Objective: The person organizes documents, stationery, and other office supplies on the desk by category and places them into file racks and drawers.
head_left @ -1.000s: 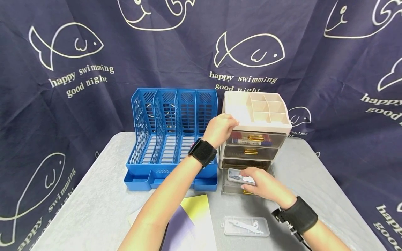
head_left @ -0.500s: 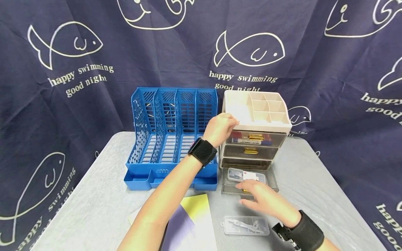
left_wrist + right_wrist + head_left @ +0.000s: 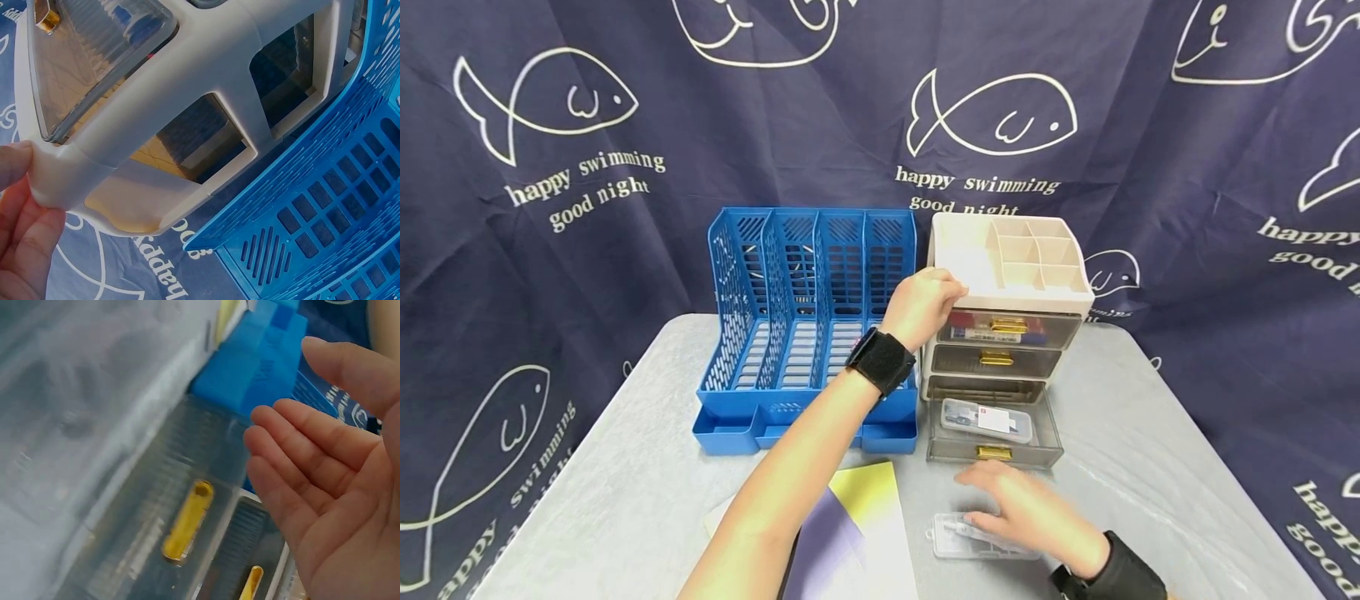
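Navy fish-print cloth hangs behind the grey bench [image 3: 1150,467]; your hands work at its middle.

Your left hand [image 3: 925,307] grips the near-left top corner of the beige drawer unit [image 3: 1007,258], fingers curled over the rim; the left wrist view shows fingertips [image 3: 22,206] pressed on that corner. Blue file rack [image 3: 808,317] stands just left of that hand, touching or nearly touching the unit.

Your right hand [image 3: 1026,512] is flat, fingers straight and relaxed, holding nothing. It hovers over or rests on the clear plastic case [image 3: 951,537] lying on the bench under it; can't tell if there's contact. The right wrist view shows an empty palm [image 3: 340,487].

Bottom drawer [image 3: 992,429] is pulled out, just ahead of your right hand. A second clear case with a white label [image 3: 988,419] lies inside it. The gold handle [image 3: 992,452] on its front faces you. The two drawers above are pushed in; the top one holds coloured items, too small to identify.

Yellow and purple sheets [image 3: 857,525] lie left of your right hand, partly under your left forearm.
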`<state>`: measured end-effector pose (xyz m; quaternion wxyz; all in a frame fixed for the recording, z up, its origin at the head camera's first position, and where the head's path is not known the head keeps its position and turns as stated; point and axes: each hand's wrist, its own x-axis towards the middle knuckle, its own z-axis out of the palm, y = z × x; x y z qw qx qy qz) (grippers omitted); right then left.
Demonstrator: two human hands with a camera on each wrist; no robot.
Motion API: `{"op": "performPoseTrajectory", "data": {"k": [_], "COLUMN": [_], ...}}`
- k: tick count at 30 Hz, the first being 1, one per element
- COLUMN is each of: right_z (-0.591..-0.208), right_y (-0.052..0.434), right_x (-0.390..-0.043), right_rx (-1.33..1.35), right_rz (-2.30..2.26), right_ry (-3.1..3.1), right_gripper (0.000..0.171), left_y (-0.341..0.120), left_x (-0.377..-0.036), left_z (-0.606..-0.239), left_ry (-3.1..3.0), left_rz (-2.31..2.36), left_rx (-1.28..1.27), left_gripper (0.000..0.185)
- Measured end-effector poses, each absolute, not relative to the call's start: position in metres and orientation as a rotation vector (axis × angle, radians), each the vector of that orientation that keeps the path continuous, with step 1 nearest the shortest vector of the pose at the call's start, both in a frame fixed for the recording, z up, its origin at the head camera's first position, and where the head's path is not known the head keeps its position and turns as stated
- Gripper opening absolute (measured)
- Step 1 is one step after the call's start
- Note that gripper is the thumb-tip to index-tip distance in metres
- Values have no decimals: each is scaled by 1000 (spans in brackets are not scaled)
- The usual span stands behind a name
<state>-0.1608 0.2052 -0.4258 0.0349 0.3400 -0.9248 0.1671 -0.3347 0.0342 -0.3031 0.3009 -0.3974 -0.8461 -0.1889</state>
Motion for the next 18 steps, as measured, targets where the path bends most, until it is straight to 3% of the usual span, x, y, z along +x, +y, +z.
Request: {"op": "performPoseTrajectory", "data": {"k": [18], "right_z": [-460], "right_y": [201], "right_x": [-147], "right_rx": [1007], "right_rz": [385], "right_ry": [-2829], "right_gripper": [49], "left_y": [35], "left_x": [-337], "left_z": [-304], "left_ry": [-2248], "left_rz": [-495], "left_rx": [-1047], "left_gripper": [13]}}
